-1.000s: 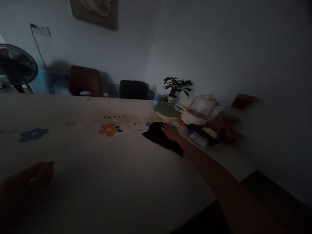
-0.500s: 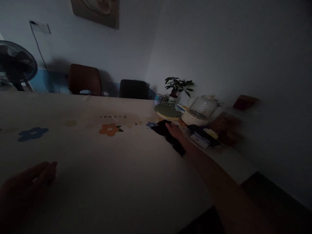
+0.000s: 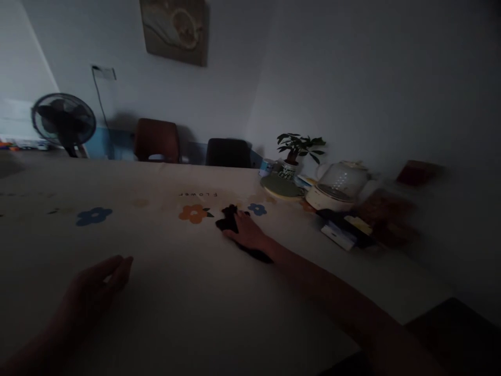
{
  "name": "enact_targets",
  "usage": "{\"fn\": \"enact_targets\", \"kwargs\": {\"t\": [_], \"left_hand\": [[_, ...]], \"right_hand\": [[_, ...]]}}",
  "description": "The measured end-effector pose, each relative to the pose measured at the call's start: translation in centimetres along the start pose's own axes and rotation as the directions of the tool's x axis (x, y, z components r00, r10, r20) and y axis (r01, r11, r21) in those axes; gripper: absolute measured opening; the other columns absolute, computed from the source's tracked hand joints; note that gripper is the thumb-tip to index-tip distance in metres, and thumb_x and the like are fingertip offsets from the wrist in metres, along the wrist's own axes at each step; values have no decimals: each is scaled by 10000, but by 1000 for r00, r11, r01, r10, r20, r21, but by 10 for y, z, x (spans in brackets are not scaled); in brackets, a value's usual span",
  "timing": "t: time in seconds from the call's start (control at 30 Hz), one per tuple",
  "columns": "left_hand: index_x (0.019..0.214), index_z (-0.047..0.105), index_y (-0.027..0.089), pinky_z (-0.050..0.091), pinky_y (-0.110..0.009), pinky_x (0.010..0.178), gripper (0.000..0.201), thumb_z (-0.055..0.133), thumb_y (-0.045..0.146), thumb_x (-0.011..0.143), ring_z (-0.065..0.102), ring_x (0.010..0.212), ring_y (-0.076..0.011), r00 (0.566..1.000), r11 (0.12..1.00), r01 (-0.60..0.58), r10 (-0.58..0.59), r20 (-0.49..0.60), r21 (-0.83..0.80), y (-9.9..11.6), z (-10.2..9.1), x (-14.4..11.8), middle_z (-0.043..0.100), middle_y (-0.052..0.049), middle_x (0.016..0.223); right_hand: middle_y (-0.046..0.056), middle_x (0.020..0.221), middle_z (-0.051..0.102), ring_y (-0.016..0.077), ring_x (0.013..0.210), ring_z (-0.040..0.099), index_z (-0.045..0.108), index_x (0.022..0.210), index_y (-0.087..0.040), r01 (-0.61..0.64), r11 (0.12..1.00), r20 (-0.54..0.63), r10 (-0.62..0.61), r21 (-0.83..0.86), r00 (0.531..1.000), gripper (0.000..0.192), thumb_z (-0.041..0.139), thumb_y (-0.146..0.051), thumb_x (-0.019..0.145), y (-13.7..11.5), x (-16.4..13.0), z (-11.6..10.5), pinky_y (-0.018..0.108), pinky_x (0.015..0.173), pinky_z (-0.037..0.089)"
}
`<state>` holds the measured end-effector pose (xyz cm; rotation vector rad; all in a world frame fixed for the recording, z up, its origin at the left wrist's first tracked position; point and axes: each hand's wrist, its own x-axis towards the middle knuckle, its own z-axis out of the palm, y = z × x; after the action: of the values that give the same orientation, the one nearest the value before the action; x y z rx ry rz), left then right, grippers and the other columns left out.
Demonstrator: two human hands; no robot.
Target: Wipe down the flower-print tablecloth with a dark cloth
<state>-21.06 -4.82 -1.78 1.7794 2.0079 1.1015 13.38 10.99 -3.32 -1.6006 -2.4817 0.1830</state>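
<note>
My right hand presses down on a dark, crumpled cloth that lies on the pale tablecloth. Part of the cloth sticks out past the fingertips, and a strip trails under the wrist. Printed flowers flank it, an orange one to the left and a blue one to the right. At the lower left, my left hand is over the near part of the table, its fingers curled together and a small gap showing between them. I see nothing held in it.
On the right of the table stand a potted plant, a round green mat, a glass kettle and a dark tray of small items. Behind the table are a brown chair, a black chair and a fan.
My right hand has slid the cloth left across the table, away from the kettle and toward the orange flower. The view has turned a little left, and my left hand shows more fully.
</note>
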Motion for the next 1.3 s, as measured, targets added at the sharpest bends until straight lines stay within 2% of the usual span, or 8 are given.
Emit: {"fn": "enact_targets", "kwargs": {"t": [0.23, 0.37, 0.6, 0.83, 0.93, 1.1, 1.2, 1.3], "left_hand": [[547, 449, 184, 358, -196, 491, 516, 445, 630, 807, 448, 489, -111, 1000, 996, 7, -6, 15, -93, -12, 7, 0, 459, 6, 515], [577, 461, 188, 387, -207, 511, 474, 448, 581, 840, 459, 494, -118, 1000, 997, 17, -19, -23, -77, -22, 13, 2, 475, 6, 525], [586, 488, 192, 352, -203, 464, 432, 445, 552, 822, 443, 475, -113, 1000, 999, 2, -2, -14, -32, -17, 9, 8, 468, 15, 523], [552, 480, 181, 382, -191, 525, 417, 429, 440, 874, 492, 535, -109, 971, 994, -73, 53, -231, -81, -4, -4, 5, 525, 11, 566], [547, 516, 180, 366, -192, 481, 399, 433, 395, 872, 501, 502, -105, 956, 990, -135, 117, -268, -47, 0, -9, 1, 566, 5, 577], [541, 480, 186, 306, -196, 430, 361, 416, 278, 884, 405, 390, -81, 910, 951, -305, 307, -277, 51, 14, -18, -5, 440, 33, 459], [566, 476, 185, 331, -192, 461, 334, 424, 249, 889, 425, 410, -76, 873, 930, -354, 366, -324, 97, 9, -20, -4, 458, 33, 487], [582, 476, 181, 355, -187, 502, 324, 445, 256, 896, 446, 444, -74, 866, 931, -347, 363, -345, 109, -3, -18, -1, 470, 30, 510]], "right_hand": [[231, 1582, 264, 344, 1481, 213, 401, 1471, -24, 335, 935, 67, -344, 114, 937, 868, 382, -693, 919, -77, 21, 22, 494, 1195, 230], [172, 1588, 274, 299, 1485, 220, 420, 1475, -70, 481, 862, 58, -495, 162, 867, 723, 407, -577, 960, -119, 45, 39, 477, 1200, 239], [161, 1558, 354, 279, 1450, 316, 495, 1400, -74, 604, 792, 114, -611, 89, 784, 587, 456, -472, 971, -203, 86, 48, 456, 1191, 272], [185, 1459, 486, 303, 1364, 432, 576, 1247, -98, 670, 741, 21, -671, 52, 741, 409, 531, -362, 939, -267, 116, 68, 476, 1104, 391], [205, 1445, 486, 332, 1355, 427, 539, 1305, -99, 667, 740, -2, -670, 84, 743, 533, 516, -486, 939, -292, 131, 79, 506, 1092, 385], [191, 1469, 461, 344, 1343, 441, 400, 1465, -196, 629, 762, -6, -636, 155, 772, 681, 503, -587, 917, -338, 156, 88, 552, 1078, 369], [151, 1473, 469, 336, 1343, 443, 467, 1411, -253, 590, 789, 7, -600, 172, 800, 576, 484, -568, 929, -362, 171, 91, 556, 1064, 374], [133, 1429, 516, 295, 1324, 462, 578, 1262, -212, 554, 819, -45, -554, 152, 831, 432, 411, -493, 978, -378, 182, 95, 509, 1071, 377]]}}
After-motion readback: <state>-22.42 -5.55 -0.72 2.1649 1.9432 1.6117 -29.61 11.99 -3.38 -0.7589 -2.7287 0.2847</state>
